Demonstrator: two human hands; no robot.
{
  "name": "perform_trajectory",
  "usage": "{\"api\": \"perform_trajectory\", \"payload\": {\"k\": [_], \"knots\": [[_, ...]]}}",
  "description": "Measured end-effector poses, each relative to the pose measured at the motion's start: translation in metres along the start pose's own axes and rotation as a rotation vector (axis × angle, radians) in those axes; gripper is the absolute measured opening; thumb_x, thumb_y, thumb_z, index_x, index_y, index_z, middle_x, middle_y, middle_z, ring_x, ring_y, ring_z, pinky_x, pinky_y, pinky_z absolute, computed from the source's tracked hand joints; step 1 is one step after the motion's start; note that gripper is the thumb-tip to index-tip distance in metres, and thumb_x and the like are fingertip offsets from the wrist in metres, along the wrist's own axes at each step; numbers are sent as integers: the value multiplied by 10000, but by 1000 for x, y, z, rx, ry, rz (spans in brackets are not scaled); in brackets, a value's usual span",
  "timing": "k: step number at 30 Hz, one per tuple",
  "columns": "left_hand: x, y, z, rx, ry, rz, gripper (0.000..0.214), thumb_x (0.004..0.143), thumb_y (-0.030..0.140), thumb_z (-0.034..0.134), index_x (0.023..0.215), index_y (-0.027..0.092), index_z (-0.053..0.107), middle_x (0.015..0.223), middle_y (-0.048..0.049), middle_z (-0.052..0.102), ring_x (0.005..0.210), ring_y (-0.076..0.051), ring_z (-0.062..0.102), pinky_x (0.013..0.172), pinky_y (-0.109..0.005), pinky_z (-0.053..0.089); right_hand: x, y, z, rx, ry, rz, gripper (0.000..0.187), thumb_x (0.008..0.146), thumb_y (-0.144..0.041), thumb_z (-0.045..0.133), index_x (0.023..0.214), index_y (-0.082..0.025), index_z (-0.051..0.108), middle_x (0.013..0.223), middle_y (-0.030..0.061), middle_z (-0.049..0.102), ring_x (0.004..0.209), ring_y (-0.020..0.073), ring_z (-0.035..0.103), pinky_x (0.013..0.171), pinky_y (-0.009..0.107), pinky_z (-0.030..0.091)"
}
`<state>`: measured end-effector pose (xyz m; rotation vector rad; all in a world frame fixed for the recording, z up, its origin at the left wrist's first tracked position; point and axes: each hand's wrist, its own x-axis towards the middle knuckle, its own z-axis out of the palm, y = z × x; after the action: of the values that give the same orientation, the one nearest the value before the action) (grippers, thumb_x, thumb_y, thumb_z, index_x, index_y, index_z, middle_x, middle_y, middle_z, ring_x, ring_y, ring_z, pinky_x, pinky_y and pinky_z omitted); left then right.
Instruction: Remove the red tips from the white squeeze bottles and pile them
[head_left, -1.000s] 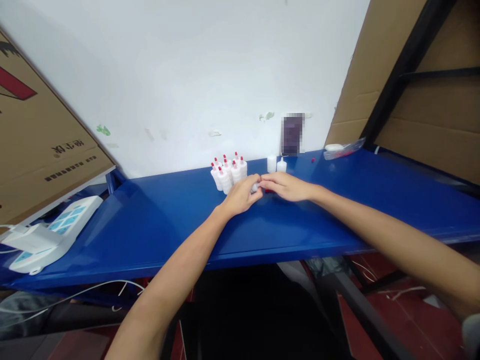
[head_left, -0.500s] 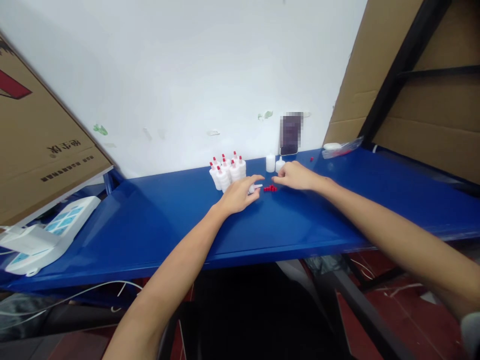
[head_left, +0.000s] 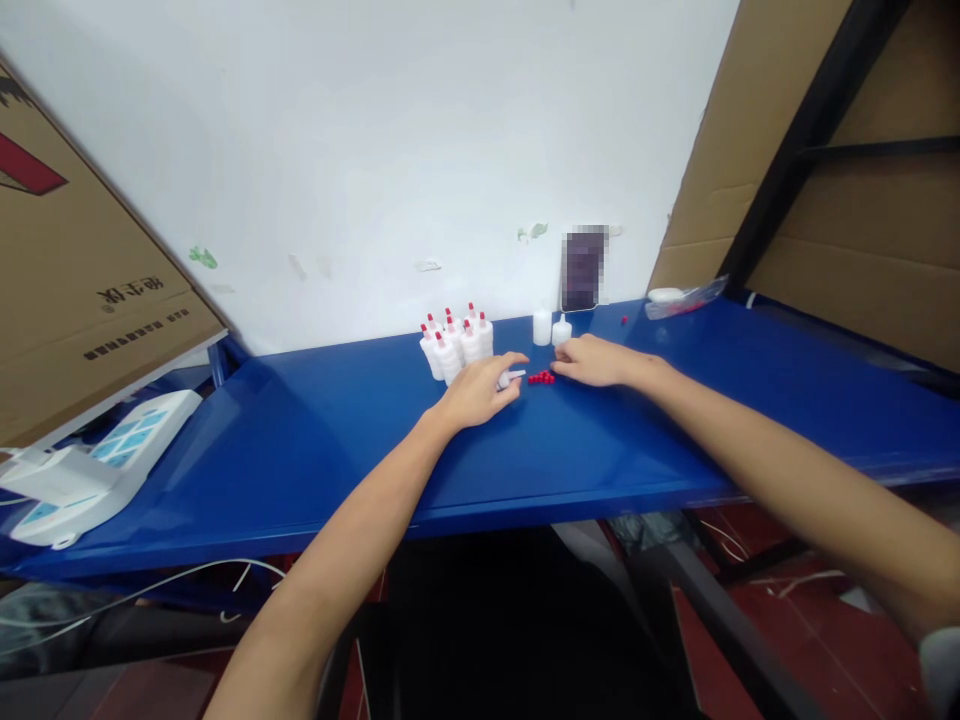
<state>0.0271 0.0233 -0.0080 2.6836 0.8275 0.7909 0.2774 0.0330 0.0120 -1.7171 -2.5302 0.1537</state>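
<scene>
My left hand (head_left: 480, 388) is curled round a small white squeeze bottle (head_left: 510, 379), tipped so its bare nozzle points right. Most of that bottle is hidden by the hand. Just right of the nozzle lies a small pile of red caps (head_left: 541, 378) on the blue table. My right hand (head_left: 596, 360) rests at the pile's right edge, fingers curled together; whatever they pinch is too small to make out. Behind my left hand stands a cluster of several white bottles with red tips (head_left: 450, 350). Two more white bottles stand behind my right hand, one with a bare nozzle (head_left: 561, 330).
A phone (head_left: 583, 270) leans on the white wall. One loose red cap (head_left: 624, 320) and a clear plastic bag (head_left: 686, 298) lie at the back right. On the table's left end is a white power strip (head_left: 112, 465), beside a large cardboard box (head_left: 90, 270).
My right hand has shifted slightly down and right, along the red caps' right side. My left hand keeps the bottle in nearly the same place.
</scene>
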Motion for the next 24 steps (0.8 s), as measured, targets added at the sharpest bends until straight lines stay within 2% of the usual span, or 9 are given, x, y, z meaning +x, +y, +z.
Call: {"api": "perform_trajectory", "payload": {"k": [5,10,13,18,24], "knots": [[-1,0,-1,7,-7,-13,374,972,277,509,1331,208,585,1299,-93,686,1150,-262,673,1028,-437,524,-3,-3,-4,31,-27,11,258,941,-347,487,782,-197,625,812,92,702,730,221,635,653,321,416],[0,0,-1,15,-15,-15,385,974,281,507,1341,199,586,1287,-95,691,1139,-259,675,1019,-426,524,-8,-8,-9,18,-54,44,241,925,-355,499,896,-198,680,902,106,726,767,235,649,649,322,410],[0,1,-1,25,-24,-21,380,971,279,505,1332,201,594,1277,-85,696,1126,-256,679,1007,-416,528,-8,-10,-10,-8,-63,34,275,946,-357,447,955,-207,677,952,113,723,814,250,655,651,321,405],[0,0,-1,29,-21,-10,351,973,283,495,1292,201,614,1286,-74,696,1151,-251,673,1018,-402,524,-5,-6,-6,-49,-38,-8,353,989,-345,328,1018,-217,656,1002,120,716,889,273,655,696,334,406],[1,1,0,39,-28,-26,342,969,296,494,1269,199,626,1265,-76,707,1128,-250,682,1008,-401,529,-2,-3,0,-37,-17,-37,285,983,-339,362,1015,-218,618,955,105,706,849,259,644,678,327,381]]}}
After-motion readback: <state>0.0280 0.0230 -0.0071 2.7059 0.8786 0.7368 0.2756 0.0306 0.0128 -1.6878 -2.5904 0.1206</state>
